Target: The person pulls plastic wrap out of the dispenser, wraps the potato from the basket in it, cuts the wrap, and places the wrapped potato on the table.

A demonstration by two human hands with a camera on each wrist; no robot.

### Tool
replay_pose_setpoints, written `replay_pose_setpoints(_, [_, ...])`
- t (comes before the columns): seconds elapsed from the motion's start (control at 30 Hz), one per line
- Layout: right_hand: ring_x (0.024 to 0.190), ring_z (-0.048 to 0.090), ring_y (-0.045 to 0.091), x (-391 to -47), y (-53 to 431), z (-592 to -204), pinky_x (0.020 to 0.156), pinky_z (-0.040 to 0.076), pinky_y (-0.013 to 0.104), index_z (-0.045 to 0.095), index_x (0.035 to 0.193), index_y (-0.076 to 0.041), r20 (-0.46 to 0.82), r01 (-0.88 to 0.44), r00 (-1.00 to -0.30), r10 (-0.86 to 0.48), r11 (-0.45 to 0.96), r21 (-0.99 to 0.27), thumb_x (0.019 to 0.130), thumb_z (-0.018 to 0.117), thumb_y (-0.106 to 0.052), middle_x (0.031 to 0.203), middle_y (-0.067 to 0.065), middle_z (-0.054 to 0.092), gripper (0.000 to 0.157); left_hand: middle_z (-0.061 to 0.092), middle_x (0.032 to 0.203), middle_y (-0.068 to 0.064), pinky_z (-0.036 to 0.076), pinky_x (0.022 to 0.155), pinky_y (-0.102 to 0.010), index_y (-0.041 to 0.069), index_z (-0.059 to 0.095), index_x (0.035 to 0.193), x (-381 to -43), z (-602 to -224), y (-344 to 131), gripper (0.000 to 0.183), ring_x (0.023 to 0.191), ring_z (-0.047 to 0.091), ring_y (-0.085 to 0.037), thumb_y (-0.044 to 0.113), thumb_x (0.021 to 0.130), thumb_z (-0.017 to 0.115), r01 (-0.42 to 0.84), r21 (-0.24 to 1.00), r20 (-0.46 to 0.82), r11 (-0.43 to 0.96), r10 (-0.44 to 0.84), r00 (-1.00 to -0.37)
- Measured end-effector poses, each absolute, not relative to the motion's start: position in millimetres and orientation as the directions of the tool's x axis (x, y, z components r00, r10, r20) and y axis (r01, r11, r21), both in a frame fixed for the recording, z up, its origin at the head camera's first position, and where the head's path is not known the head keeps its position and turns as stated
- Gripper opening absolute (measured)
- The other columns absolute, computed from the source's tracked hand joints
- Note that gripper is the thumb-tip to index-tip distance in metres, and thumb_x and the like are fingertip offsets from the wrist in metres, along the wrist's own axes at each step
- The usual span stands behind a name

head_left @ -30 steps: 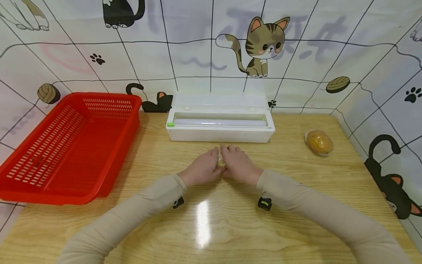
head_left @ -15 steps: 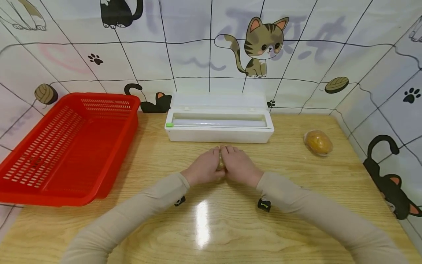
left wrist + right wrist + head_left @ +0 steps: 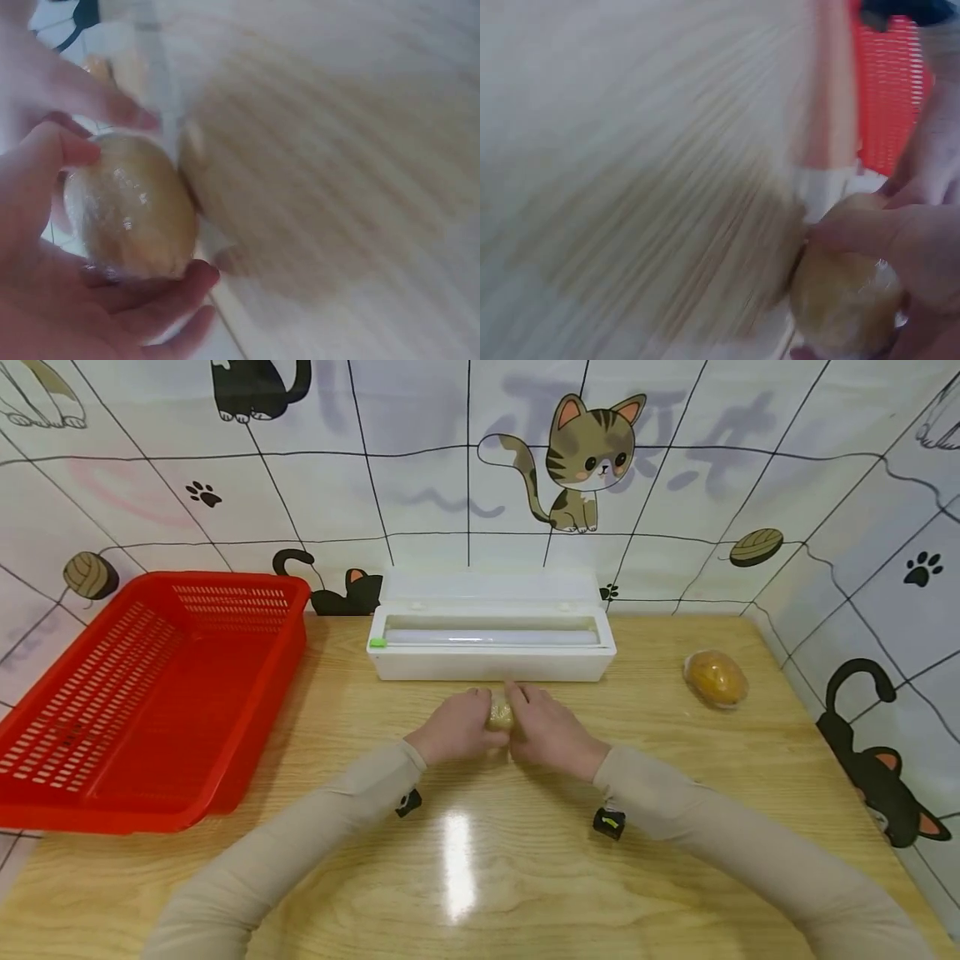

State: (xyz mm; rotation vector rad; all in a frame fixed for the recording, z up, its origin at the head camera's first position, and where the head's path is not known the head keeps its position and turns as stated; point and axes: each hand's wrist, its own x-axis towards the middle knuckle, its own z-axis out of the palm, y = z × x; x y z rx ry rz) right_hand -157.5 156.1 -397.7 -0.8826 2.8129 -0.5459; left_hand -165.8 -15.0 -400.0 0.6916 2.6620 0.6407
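Note:
Between my two hands, in front of the white box in the head view, is a roundish yellow-brown item in clear cling film (image 3: 499, 713). My left hand (image 3: 457, 727) grips it from the left; in the left wrist view its thumb lies on top of the wrapped item (image 3: 139, 214) and its fingers curl underneath. From the right my right hand (image 3: 551, 735) holds it as well, its thumb (image 3: 855, 231) across the wrapped item (image 3: 847, 300) in the right wrist view. The film looks shiny and wrinkled. The item's underside is hidden by the fingers.
Just behind the hands stands a white cling film dispenser (image 3: 491, 665), lid up, with a film roll (image 3: 495, 637) inside. A red plastic basket (image 3: 255, 735) occupies the left side of the wooden table (image 3: 562, 893). Another film-wrapped orange-yellow item (image 3: 716, 678) lies at right.
My hands have drawn slightly apart at the fingertips, so more of the wrapped item shows between them. The head view has shifted a little; basket, dispenser and the other wrapped item stay put.

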Motion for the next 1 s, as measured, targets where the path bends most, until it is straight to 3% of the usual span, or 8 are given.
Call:
replay_pose_setpoints(0.13, [0.102,0.059,0.035,-163.1,159.9,-400.6,0.085,0.05,0.046,0.04,0.136,0.011,0.001,-0.593,-0.775,-0.632,0.726,-0.348,0.088,0.071,-0.018,0.115,0.025,0.057,0.064,0.057,0.098,-0.013,0.051,0.067,-0.029,-0.009,0.048,0.119,-168.1,-397.5,-15.9,0.05,0.083,0.058,-0.023,0.022,0.087,0.069,0.358,0.571,-0.161,0.739,0.529,-0.833])
replay_pose_setpoints(0.27, [0.108,0.058,0.036,-172.7,162.2,-393.2,0.091,0.048,0.045,0.038,0.138,0.009,-0.118,-0.548,-0.746,-0.655,0.705,-0.45,0.089,0.069,-0.019,0.12,0.024,0.057,0.063,0.05,0.128,-0.023,0.043,0.097,-0.038,-0.01,0.039,0.135,-166.8,-398.5,-15.3,0.06,0.116,0.051,-0.033,0.017,0.089,0.065,0.415,0.597,-0.096,0.687,0.575,-0.813])
replay_pose_setpoints(0.33, [0.108,0.058,0.034,-175.4,162.9,-388.3,0.091,0.048,0.045,0.037,0.138,0.008,-0.176,-0.487,-0.748,-0.64,0.71,-0.51,0.088,0.071,-0.018,0.12,0.022,0.058,0.066,0.048,0.133,-0.023,0.038,0.102,-0.038,-0.009,0.036,0.14,-166.3,-397.7,-15.4,0.062,0.122,0.047,-0.033,0.017,0.09,0.063,0.437,0.594,-0.083,0.676,0.591,-0.802])
replay_pose_setpoints(0.47, [0.097,0.059,0.03,-175.7,162.6,-385.2,0.083,0.051,0.041,0.038,0.136,0.008,-0.201,-0.383,-0.797,-0.569,0.734,-0.561,0.081,0.077,-0.014,0.111,0.018,0.059,0.071,0.056,0.113,-0.014,0.049,0.08,-0.032,-0.006,0.045,0.13,-167.4,-397.5,-17.1,0.048,0.098,0.056,-0.025,0.017,0.091,0.061,0.397,0.621,-0.1,0.676,0.571,-0.815])
replay_pose_setpoints(0.57, [0.096,0.058,0.031,-171.8,159.7,-387.2,0.081,0.051,0.041,0.037,0.134,0.012,-0.157,-0.411,-0.82,-0.55,0.757,-0.508,0.078,0.078,-0.013,0.111,0.021,0.055,0.074,0.053,0.099,-0.01,0.049,0.066,-0.029,-0.005,0.048,0.119,-170.2,-398.8,-18.7,0.036,0.083,0.054,-0.02,0.015,0.092,0.057,0.365,0.641,-0.114,0.675,0.554,-0.824])
replay_pose_setpoints(0.7, [0.1,0.056,0.036,-166.6,151.8,-392.2,0.085,0.05,0.045,0.036,0.132,0.015,-0.076,-0.487,-0.826,-0.559,0.775,-0.403,0.076,0.079,-0.019,0.111,0.026,0.052,0.078,0.053,0.101,-0.014,0.048,0.075,-0.034,-0.008,0.048,0.116,-173.6,-401.1,-20.2,0.034,0.086,0.052,-0.023,0.015,0.092,0.05,0.356,0.644,-0.11,0.678,0.542,-0.833])
replay_pose_setpoints(0.8, [0.096,0.057,0.037,-163.3,147.0,-395.1,0.079,0.051,0.047,0.038,0.132,0.011,-0.052,-0.479,-0.842,-0.537,0.788,-0.386,0.074,0.082,-0.025,0.107,0.025,0.053,0.082,0.054,0.101,-0.014,0.047,0.08,-0.037,-0.008,0.049,0.113,-174.2,-402.8,-21.4,0.032,0.088,0.052,-0.024,0.017,0.092,0.048,0.35,0.647,-0.115,0.677,0.541,-0.833])
replay_pose_setpoints(1.0, [0.075,0.056,0.028,-158.4,144.7,-393.5,0.059,0.05,0.039,0.046,0.115,0.001,-0.117,-0.438,-0.841,-0.527,0.793,-0.424,0.074,0.084,-0.035,0.092,0.016,0.053,0.066,0.05,0.076,-0.006,0.043,0.06,-0.028,0.002,0.051,0.092,-173.1,-404.1,-23.7,0.022,0.066,0.047,-0.017,0.023,0.096,0.045,0.299,0.693,-0.166,0.657,0.548,-0.82])
